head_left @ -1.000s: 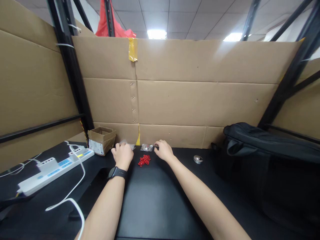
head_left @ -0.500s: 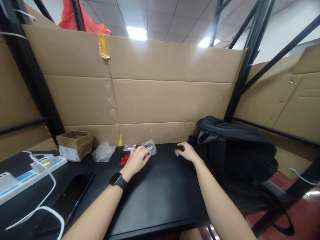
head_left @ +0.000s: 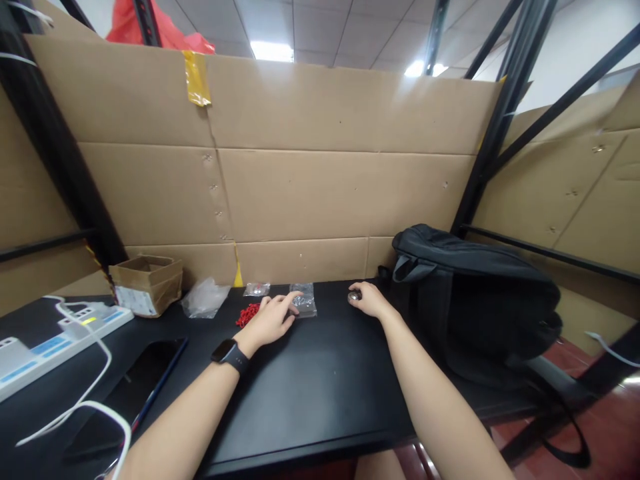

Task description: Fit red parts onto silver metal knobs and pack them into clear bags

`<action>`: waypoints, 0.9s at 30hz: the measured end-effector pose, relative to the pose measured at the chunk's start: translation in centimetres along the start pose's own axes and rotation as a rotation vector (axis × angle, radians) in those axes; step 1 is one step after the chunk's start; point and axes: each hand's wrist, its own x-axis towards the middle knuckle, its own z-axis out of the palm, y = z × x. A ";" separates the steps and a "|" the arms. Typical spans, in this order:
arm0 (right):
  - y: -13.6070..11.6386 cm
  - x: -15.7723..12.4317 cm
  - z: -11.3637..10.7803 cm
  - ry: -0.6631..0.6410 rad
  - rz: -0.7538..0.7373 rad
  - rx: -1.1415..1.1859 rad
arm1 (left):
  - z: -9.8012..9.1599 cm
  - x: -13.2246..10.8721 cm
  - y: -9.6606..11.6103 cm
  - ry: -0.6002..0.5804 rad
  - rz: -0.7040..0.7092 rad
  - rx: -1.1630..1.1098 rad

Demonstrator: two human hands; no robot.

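My left hand [head_left: 271, 321], with a dark smartwatch [head_left: 231, 355] on its wrist, reaches across the black table. Its fingers are apart, and the fingertips rest at the near-left edge of a clear plastic bag [head_left: 307, 305] lying flat. Beside that hand is a small heap of red cord or chain [head_left: 247, 315], partly covered by it. A second small clear packet [head_left: 257, 289] lies just behind the heap. Farther right, my right hand [head_left: 371, 299] has its thumb and fingers closed around a small, round, shiny object [head_left: 355, 297], too small to identify.
A black backpack [head_left: 480, 300] stands at the right. To the left are an open cardboard box [head_left: 147, 287], a crumpled plastic bag [head_left: 205, 298], a tablet-like device [head_left: 135, 393] and a white power strip [head_left: 65, 343] with cables. A cardboard wall [head_left: 300, 193] closes off the back.
The clear bag by my left hand was crumpled and raised; now it lies flat. The round object in my right hand shows darker, and that hand has shifted slightly. The camera view has tilted slightly.
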 end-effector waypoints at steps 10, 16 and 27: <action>0.7 0.1 0.2 -0.033 0.018 0.131 | -4.6 -0.6 -5.3 0.179 -0.260 0.219; 0.6 0.0 -0.1 -0.025 0.024 0.178 | -5.5 -2.3 -9.8 0.021 -0.280 0.100; -0.2 0.2 -0.4 0.095 -0.049 0.276 | -4.9 -2.4 -9.9 -0.060 -0.195 0.052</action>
